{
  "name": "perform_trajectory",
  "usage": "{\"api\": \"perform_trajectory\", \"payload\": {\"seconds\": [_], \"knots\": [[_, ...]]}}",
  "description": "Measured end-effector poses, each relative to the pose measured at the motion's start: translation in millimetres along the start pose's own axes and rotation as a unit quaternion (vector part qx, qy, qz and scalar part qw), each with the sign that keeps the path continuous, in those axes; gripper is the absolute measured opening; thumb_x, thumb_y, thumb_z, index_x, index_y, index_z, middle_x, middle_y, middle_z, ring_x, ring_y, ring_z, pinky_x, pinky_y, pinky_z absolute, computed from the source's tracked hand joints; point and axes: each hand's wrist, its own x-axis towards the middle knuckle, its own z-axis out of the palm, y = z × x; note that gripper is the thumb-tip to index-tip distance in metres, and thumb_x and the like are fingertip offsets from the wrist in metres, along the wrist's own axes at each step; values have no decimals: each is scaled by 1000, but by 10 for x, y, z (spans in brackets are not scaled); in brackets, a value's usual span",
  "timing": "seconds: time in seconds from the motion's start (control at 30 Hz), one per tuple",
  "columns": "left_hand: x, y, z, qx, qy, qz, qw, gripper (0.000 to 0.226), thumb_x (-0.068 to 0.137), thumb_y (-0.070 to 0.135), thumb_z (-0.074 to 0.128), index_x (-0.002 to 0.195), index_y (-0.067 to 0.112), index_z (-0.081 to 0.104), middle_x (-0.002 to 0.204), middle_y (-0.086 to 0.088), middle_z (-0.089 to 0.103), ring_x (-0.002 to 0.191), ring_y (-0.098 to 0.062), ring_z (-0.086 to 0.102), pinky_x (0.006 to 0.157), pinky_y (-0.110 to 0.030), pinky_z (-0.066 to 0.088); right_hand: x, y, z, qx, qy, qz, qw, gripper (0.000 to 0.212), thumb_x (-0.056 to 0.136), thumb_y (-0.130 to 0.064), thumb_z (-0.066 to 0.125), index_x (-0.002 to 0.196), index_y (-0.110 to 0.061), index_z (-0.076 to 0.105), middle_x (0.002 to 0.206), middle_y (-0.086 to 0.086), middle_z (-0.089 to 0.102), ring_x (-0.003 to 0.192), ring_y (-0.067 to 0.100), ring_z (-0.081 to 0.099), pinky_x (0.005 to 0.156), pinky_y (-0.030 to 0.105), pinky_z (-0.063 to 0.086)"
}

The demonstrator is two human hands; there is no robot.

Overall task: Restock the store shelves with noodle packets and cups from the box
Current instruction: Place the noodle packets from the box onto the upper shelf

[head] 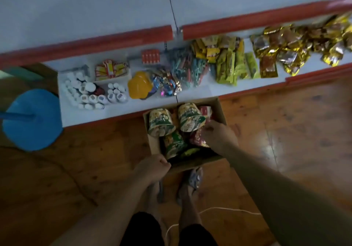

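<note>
The right grip (217, 136) is down inside the box (196, 163). Its fingers curl over the spot where a green-and-white noodle cup (190, 117) meets a red packet (197, 139). Blur hides whether it has closed on either, so I cannot tell. The cup lies on its side just ahead of the fingertips, its long axis running away from the person toward the shelf (205, 91), its wider end nearest this grip. The left grip (152, 166) pinches the box's near wall toward its left corner, likely steadying the box on the floor (285, 131). The right grip is plainly the nearer one to the cup. The shelf lies directly beyond the box's far edge, so a lift would probably carry forward and up.
</note>
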Motion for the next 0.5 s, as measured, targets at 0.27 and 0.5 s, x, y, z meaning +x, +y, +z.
{"api": "perform_trajectory", "payload": {"seconds": [0.27, 0.5], "knots": [[1214, -179, 556, 48, -39, -19, 998, 24, 99, 46, 49, 113, 30, 60, 103, 9, 64, 88, -12, 62, 79, -34, 54, 698, 799, 1150, 10, -94, 77, 993, 19, 95, -31, 49, 110, -28, 60, 95, 0, 63, 83, 22, 60, 69, 34, 54], [2269, -219, 1249, 5, -32, -29, 999, 35, 95, 35, 57, 129, 23, 56, 124, -1, 62, 106, -23, 61, 90, -36, 52, 1232, 1259, 1937, -23, -124, 85, 988, 25, 92, -26, 50, 112, -23, 64, 107, 4, 63, 87, 24, 56, 71, 31, 48]]}}
